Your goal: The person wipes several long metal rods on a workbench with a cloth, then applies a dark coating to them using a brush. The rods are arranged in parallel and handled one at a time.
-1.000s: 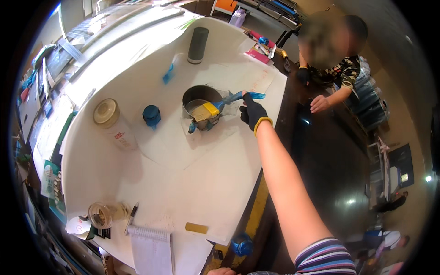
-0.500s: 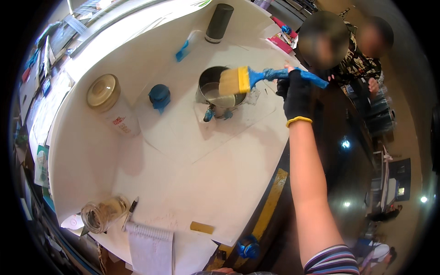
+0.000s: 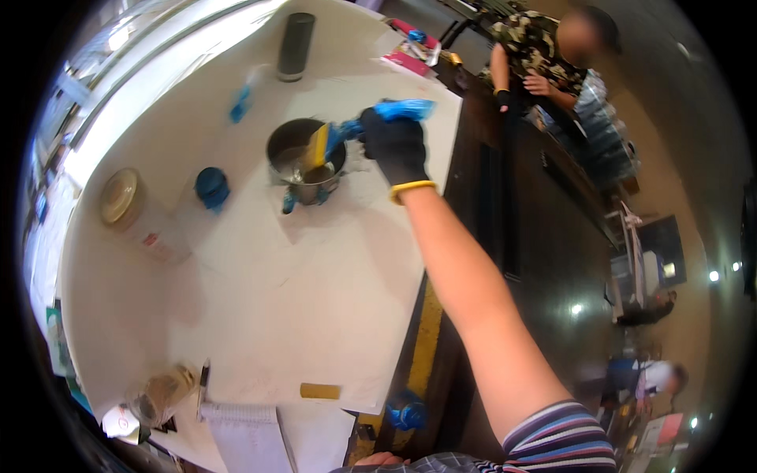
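In my right hand (image 3: 397,150), which wears a black glove with a yellow cuff, is a wide paintbrush (image 3: 318,144). The fingers are wrapped round its blue handle, which is covered in crinkled blue plastic. The brush's yellow band is tilted over the metal pot (image 3: 319,192), and its bristles reach down inside. A pale liquid seems to lie in the pot, though blur hides detail. Blue scraps cling to the pot's outside. Part of my left hand (image 3: 382,459) shows at the lower edge beside dark checked cloth; its fingers are mostly hidden.
Left of the pot stand a blue-covered round container (image 3: 211,188) and a large lidded jar (image 3: 150,225). A dark cylinder (image 3: 296,47) stands behind. Nearer are a glass jar (image 3: 162,394), a pen (image 3: 203,380), a notepad (image 3: 248,437) and a yellow block (image 3: 320,391). A person in camouflage (image 3: 536,51) is at far right.
My right hand has lowered the paintbrush from above the pot's right rim, so its bristles are now inside. The whole view has shifted, moving the table items leftward.
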`<state>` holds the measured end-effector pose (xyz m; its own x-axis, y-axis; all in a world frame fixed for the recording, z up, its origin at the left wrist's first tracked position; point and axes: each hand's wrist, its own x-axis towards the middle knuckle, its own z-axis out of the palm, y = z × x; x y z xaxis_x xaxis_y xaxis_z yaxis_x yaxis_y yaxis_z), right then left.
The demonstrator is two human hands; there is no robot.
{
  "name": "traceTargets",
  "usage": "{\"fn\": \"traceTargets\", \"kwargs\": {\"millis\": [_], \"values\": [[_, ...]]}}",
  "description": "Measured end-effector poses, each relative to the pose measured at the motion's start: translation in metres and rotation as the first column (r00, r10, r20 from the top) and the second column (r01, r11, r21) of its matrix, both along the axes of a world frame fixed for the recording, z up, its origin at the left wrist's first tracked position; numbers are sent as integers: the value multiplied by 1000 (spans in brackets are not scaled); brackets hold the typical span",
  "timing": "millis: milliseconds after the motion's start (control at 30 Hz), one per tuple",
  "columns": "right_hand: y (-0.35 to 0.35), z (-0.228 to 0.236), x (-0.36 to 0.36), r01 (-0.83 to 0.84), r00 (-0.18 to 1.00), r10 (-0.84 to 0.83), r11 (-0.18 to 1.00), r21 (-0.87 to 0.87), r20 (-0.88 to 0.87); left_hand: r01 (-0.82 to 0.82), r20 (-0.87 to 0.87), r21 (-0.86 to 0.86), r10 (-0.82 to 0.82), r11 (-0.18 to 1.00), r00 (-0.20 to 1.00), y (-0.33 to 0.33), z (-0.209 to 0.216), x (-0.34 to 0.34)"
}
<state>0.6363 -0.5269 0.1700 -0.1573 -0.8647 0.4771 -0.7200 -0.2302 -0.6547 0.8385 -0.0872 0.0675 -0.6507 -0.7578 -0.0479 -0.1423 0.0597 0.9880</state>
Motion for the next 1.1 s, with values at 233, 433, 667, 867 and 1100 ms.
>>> {"fn": "traceTargets", "kwargs": {"millis": [233,433,667,867,1100], "values": [[39,41,1,78,864,-197,962,262,463,17,-3,-10,-17,1000,1000,6,5,7],[81,24,-19,128,724,-255,963,239,640,12,-4,3,-12,1000,1000,12,8,8],[98,16,-24,221,562,-304,951,214,769,8,3,-6,-8,1000,1000,24,10,6],[105,-6,-20,218,590,-350,937,274,728,6,20,-20,-6,1000,1000,34,13,11],[95,-10,-22,207,573,-243,967,149,782,47,26,13,-47,999,999,41,15,7]]}}
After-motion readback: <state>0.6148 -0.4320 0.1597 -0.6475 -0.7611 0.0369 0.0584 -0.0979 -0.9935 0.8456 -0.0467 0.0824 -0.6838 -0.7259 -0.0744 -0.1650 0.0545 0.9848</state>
